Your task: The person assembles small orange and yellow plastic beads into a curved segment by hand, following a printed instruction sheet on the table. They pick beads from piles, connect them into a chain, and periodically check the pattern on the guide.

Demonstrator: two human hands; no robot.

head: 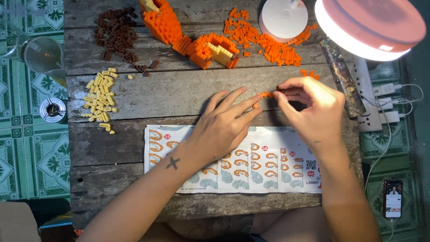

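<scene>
My left hand (224, 125) and my right hand (309, 107) meet over the middle of a weathered wooden table (134, 148). Between their fingertips they pinch a small strip of orange bricks (264, 95). An instruction sheet (273, 179) with pictured building steps lies under both wrists. A partly built orange model (188, 33) with pale yellow inner bricks stands at the back of the table. A loose heap of orange bricks (264, 40) lies to its right.
Brown bricks (118, 33) are piled at the back left, and yellow bricks (101, 98) at the left. A white lamp base (283, 18) and its lit round head (367, 27) sit back right. A power strip (374, 103), phone (393, 199), glass (42, 54) and a tin (53, 110) flank the table.
</scene>
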